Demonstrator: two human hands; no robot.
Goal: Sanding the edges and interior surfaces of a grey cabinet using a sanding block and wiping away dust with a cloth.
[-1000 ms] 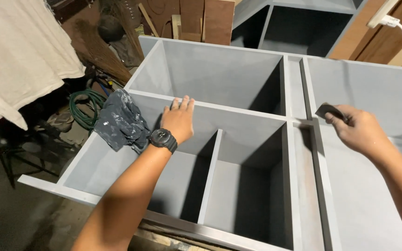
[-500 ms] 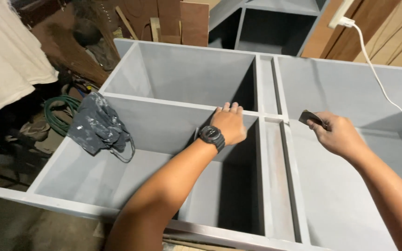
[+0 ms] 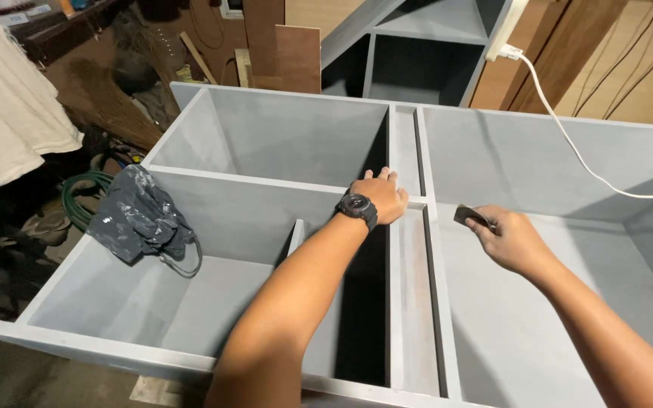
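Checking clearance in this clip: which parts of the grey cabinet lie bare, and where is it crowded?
Bare: the upper-left compartment behind the left hand, and the wide right bay below the right hand, which grips a small dark block. Crowded: the left edge, where a paint-stained bag hangs over the lower-left compartment, and the narrow middle slot.

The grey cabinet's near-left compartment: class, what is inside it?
A paint-stained dark cloth hangs over the left wall of the grey cabinet, and a short divider stands inside. The left forearm covers part of the floor beyond it.
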